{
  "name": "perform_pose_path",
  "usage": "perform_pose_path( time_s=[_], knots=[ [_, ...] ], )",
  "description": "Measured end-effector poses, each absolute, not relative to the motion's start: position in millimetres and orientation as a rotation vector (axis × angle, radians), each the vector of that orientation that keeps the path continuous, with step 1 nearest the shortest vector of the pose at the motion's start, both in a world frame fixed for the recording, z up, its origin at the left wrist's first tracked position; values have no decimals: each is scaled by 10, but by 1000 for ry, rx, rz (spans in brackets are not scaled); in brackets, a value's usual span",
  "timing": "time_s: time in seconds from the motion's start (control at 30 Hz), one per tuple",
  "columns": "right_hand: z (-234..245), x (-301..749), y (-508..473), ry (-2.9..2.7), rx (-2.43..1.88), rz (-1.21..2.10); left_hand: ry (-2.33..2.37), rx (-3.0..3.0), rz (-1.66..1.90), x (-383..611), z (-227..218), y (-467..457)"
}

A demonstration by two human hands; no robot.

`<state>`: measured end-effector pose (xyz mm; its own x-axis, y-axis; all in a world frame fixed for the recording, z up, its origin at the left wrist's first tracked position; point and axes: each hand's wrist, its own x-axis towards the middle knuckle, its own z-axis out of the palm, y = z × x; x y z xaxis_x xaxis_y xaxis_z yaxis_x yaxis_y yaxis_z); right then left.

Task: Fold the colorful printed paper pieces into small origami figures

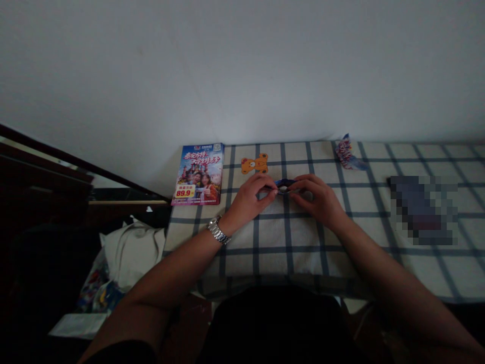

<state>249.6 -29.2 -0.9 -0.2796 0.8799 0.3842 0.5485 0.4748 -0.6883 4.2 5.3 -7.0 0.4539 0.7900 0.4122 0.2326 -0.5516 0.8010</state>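
My left hand [250, 199] and my right hand [317, 198] meet over the checked tablecloth [288, 237], fingers pinched from both sides on a small dark blue wrapper-like thing [285, 185]. It lies low on the cloth between the fingertips, and its exact kind is too small to tell. A metal watch [219, 230] is on my left wrist. Just beyond the hands lies an orange bear-shaped cutout [254, 164].
A colourful leaflet [198, 173] lies at the table's far left corner. A crumpled printed wrapper [346, 153] sits at the back by the white wall. A blurred dark patch [422, 208] lies on the right. White bags [131, 250] are heaped on the floor left of the table.
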Motion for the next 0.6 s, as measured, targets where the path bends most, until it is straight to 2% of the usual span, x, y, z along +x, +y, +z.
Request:
perform_pose_path(
  time_s=[0.17, 0.6],
  knots=[
    [42, 2563, -266, -1889, -1234, 461, 864, 2053, 1104, 30, -106, 85],
    [73, 3134, -95, -1595, -1718, -132, 852, 2026, 1044, 17, -107, 84]
  ],
)
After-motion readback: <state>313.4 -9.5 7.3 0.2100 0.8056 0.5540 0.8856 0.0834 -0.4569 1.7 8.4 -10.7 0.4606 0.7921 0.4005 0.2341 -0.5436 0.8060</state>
